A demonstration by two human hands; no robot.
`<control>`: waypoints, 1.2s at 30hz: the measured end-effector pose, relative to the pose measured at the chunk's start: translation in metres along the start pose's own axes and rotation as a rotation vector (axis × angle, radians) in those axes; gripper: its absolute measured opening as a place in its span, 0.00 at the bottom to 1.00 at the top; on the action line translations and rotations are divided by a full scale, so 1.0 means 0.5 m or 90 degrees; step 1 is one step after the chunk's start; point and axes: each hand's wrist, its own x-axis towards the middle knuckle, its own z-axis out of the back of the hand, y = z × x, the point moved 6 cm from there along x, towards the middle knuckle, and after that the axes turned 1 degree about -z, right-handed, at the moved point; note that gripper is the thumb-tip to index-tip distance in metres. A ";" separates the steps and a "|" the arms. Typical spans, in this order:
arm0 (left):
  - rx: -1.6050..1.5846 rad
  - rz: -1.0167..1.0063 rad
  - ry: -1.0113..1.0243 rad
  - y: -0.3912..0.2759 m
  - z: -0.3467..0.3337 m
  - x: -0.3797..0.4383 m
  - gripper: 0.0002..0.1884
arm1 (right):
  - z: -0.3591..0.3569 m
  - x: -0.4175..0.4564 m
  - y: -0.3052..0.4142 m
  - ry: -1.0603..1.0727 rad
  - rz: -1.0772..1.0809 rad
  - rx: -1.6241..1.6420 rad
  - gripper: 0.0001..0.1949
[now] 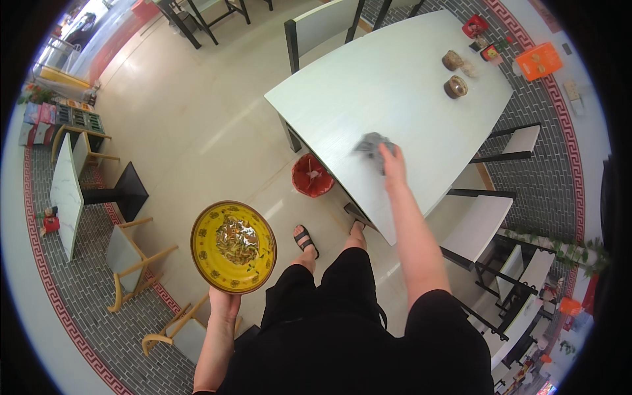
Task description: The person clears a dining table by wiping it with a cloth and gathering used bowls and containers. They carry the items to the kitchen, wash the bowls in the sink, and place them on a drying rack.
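My left hand point(224, 302) holds up a yellow patterned bowl point(200, 247) from below, near its rim. Leftover broth with chopped greens lies in the bowl; the fingers under it are hidden. My right hand point(393, 165) grips a crumpled grey cloth point(374, 147) against the white tabletop point(355, 103), and the cloth is slightly blurred. Farther along the table, towards the wall, are two small brown bowls or jars point(455, 87), with a crumpled pale thing beside them.
A bin with a red liner point(312, 176) stands on the floor beside the table. White chairs point(476, 224) with dark frames flank the table. At the left are a marble-look table point(66, 197) and wooden-armed chairs point(129, 256). An orange box point(539, 61) is by the wall.
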 end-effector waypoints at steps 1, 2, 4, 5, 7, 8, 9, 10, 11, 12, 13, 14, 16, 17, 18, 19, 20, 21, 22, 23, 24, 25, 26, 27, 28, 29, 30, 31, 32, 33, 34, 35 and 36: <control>0.012 0.002 0.015 -0.002 -0.002 0.008 0.19 | 0.059 0.022 0.014 -0.081 0.133 -0.195 0.28; 0.025 0.005 0.028 -0.005 0.000 0.013 0.19 | 0.108 0.032 0.021 -0.161 0.262 -0.391 0.29; 0.026 0.001 0.031 -0.004 -0.005 0.022 0.19 | 0.111 0.014 0.030 -0.215 0.453 -0.638 0.30; 0.014 -0.003 0.023 -0.004 -0.006 0.020 0.19 | 0.083 -0.006 0.016 -0.190 0.516 -0.691 0.29; 0.010 -0.005 0.020 -0.010 -0.022 0.021 0.19 | 0.004 -0.049 0.003 -0.167 0.523 -0.766 0.29; 0.019 -0.001 0.023 -0.013 -0.034 0.021 0.19 | -0.040 -0.072 -0.004 -0.166 0.465 -0.789 0.29; 0.030 0.004 0.027 -0.020 -0.045 0.024 0.19 | -0.074 -0.091 -0.012 -0.141 0.454 -0.761 0.28; 0.045 0.018 0.016 -0.019 -0.046 0.031 0.19 | -0.093 -0.110 -0.020 -0.126 0.521 -0.726 0.26; 0.063 0.020 0.013 -0.021 -0.048 0.038 0.18 | -0.123 -0.140 -0.021 -0.058 0.549 -0.698 0.24; 0.078 0.020 0.014 -0.019 -0.052 0.044 0.18 | -0.141 -0.169 -0.019 0.054 0.585 -0.620 0.22; 0.094 0.021 0.019 -0.020 -0.062 0.055 0.18 | -0.148 -0.196 -0.040 0.089 0.659 -0.632 0.21; 0.086 0.025 0.029 -0.026 -0.072 0.067 0.18 | -0.155 -0.222 -0.040 0.164 0.650 -0.649 0.21; 0.073 0.046 0.047 -0.029 -0.097 0.070 0.18 | -0.112 -0.232 -0.034 0.232 0.575 -0.642 0.20; 0.090 0.050 0.048 -0.029 -0.112 0.072 0.18 | -0.078 -0.216 -0.029 0.221 0.556 -0.666 0.21; 0.103 0.049 0.050 -0.032 -0.130 0.076 0.18 | -0.043 -0.193 -0.018 0.211 0.543 -0.688 0.21; 0.119 0.049 0.051 -0.038 -0.156 0.080 0.18 | -0.010 -0.166 -0.008 0.200 0.525 -0.709 0.22; 0.113 0.051 0.048 -0.038 -0.185 0.079 0.19 | 0.022 -0.128 0.010 0.141 0.527 -0.729 0.22; 0.117 0.059 0.049 -0.039 -0.200 0.088 0.19 | 0.047 -0.085 0.023 0.084 0.526 -0.745 0.23; 0.122 0.070 0.047 -0.032 -0.208 0.093 0.19 | 0.070 -0.047 0.035 0.030 0.520 -0.761 0.24; 0.126 0.081 0.043 -0.027 -0.216 0.097 0.19 | 0.083 -0.008 0.047 0.001 0.523 -0.754 0.24; 0.103 0.072 0.073 -0.028 -0.243 0.098 0.19 | 0.087 0.041 0.064 -0.029 0.529 -0.744 0.24; 0.110 0.074 0.068 -0.025 -0.257 0.103 0.20 | 0.084 0.087 0.087 -0.057 0.532 -0.734 0.25; 0.116 0.075 0.063 -0.023 -0.270 0.109 0.20 | 0.077 0.136 0.107 -0.077 0.516 -0.743 0.26; 0.123 0.076 0.055 -0.023 -0.283 0.116 0.20 | 0.065 0.186 0.128 -0.095 0.497 -0.751 0.27; 0.148 0.082 0.051 -0.023 -0.301 0.117 0.20 | 0.058 0.240 0.145 -0.112 0.502 -0.749 0.27; 0.144 0.091 0.049 -0.022 -0.325 0.118 0.20 | 0.054 0.298 0.167 -0.131 0.508 -0.749 0.27; 0.141 0.099 0.043 -0.021 -0.348 0.110 0.20 | 0.049 0.352 0.191 -0.137 0.511 -0.749 0.28; 0.140 0.106 0.034 -0.022 -0.364 0.106 0.20 | 0.040 0.401 0.215 -0.142 0.512 -0.748 0.28; 0.142 0.101 0.032 -0.024 -0.378 0.106 0.20 | 0.027 0.452 0.239 -0.146 0.502 -0.752 0.28; 0.144 0.098 0.034 -0.020 -0.400 0.112 0.20 | 0.022 0.501 0.264 -0.154 0.494 -0.758 0.28; 0.148 0.097 0.034 -0.019 -0.411 0.115 0.20 | 0.003 0.523 0.278 -0.152 0.525 -0.755 0.27; 0.158 0.089 0.026 -0.020 -0.417 0.120 0.20 | -0.032 0.535 0.291 -0.153 0.555 -0.752 0.26; 0.172 0.086 0.016 -0.023 -0.420 0.120 0.20 | -0.067 0.531 0.286 -0.152 0.577 -0.752 0.25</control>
